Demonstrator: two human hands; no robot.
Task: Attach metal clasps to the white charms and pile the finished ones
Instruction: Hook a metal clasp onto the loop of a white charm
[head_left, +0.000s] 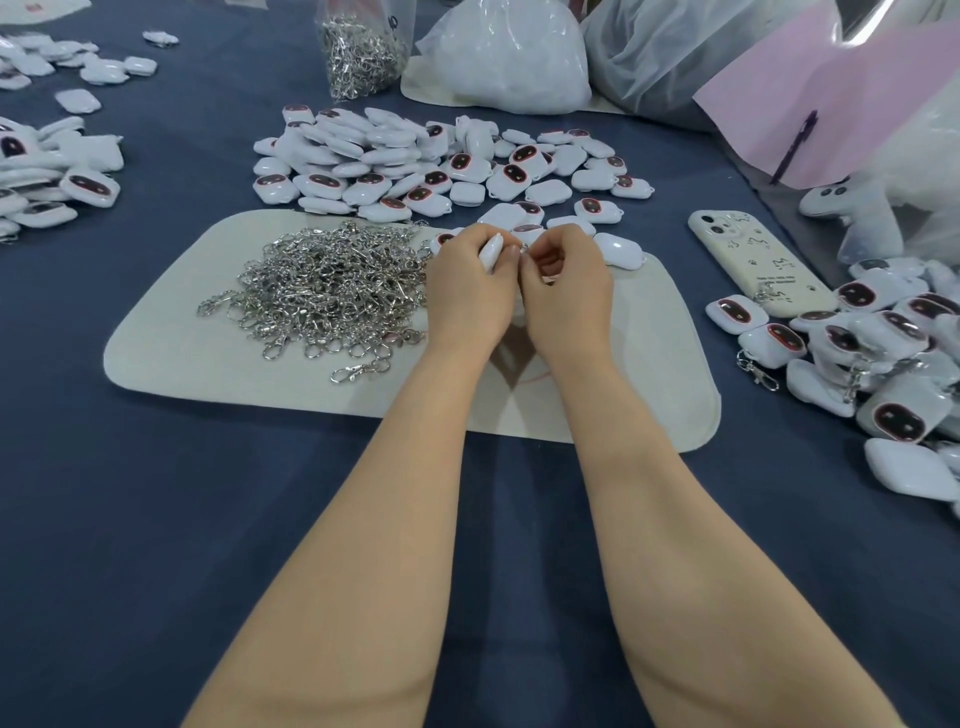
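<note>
I can read nothing for certain here. The cream phone case (753, 260) near the right edge of the desk (156, 519) carries small dark print, too blurred to make out.

I think this is a small workshop: I see big heaps of white charms (431, 161), a pile of clasps (332, 291) and full bags (509, 57) on one table (156, 493).

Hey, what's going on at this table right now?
A person works over a pale mat. The left hand grips a white charm while the right hand pinches a small metal clasp at its edge. A heap of loose clasps lies on the mat, bare charms are piled behind, and finished charms with clasps lie at the right.
</note>
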